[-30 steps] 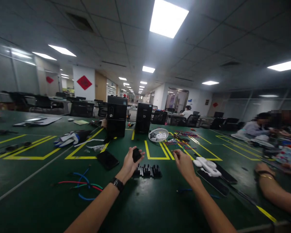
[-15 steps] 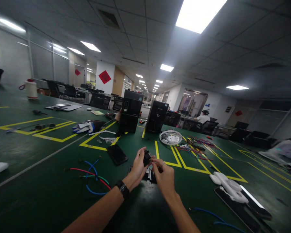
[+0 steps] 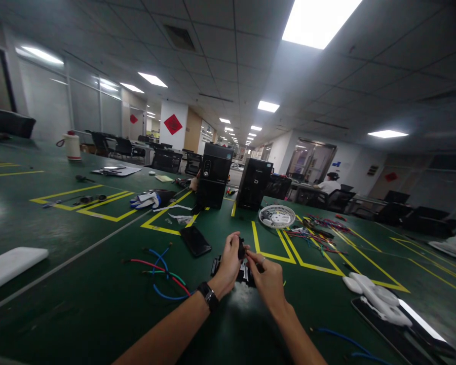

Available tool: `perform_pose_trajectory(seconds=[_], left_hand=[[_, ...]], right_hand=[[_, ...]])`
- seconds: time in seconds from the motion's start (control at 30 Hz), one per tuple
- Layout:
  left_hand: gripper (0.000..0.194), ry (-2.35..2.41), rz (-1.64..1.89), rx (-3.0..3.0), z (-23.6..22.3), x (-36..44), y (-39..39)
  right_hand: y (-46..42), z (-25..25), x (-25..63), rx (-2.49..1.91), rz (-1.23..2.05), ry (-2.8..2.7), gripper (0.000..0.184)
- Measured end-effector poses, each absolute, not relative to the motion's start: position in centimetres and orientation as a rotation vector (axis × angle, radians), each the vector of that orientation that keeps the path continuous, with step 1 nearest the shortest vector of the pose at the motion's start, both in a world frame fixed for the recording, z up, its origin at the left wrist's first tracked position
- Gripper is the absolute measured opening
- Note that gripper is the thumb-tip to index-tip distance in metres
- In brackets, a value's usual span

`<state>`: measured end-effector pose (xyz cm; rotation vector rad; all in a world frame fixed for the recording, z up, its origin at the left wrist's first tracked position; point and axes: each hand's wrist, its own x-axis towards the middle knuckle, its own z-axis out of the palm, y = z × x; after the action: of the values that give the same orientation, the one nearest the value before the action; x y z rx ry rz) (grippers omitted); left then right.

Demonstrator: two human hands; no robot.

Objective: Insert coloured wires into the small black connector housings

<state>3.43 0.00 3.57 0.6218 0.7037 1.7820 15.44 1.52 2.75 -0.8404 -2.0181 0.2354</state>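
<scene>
A small black block is held in the fingers of my left hand, which wears a dark wristwatch. Against the block's near right side, the fingertips of my right hand are pinched together; whatever sits between them is too small to make out. Beneath both hands lies a row of black parts with shiny metal, partly covered by them. Blue, red and green wires lie to the left of my left forearm, and a blue wire lies right of my right forearm.
A black phone lies beyond my left hand. Two black computer towers stand farther back. A white round basket, tangled wires and a white device on dark slabs are to the right. Gloves lie left.
My right hand has come in from the right to meet the black block in my left hand. The left fingers have closed around the block. The view has turned left.
</scene>
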Motion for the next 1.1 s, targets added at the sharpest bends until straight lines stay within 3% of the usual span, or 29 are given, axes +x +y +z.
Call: perform_pose_trajectory(seconds=[0.47,0.83,1.1], left_hand=[[0.038,0.605,1.814,0.570,3.2,3.5,0.3],[0.048,0.885,1.756,0.922,3.5,3.3,-1.3],[0.043,1.028,1.843,1.077,3.4,2.5,-1.1]], right_hand=[[0.9,2.8,15.0,-0.810,0.267,-1.943,0.022],[-0.4,2.4,14.8,-0.748,0.419,-1.972,0.025],[-0.1,4.1,15.0,-0.725,0.427,-2.003,0.023]])
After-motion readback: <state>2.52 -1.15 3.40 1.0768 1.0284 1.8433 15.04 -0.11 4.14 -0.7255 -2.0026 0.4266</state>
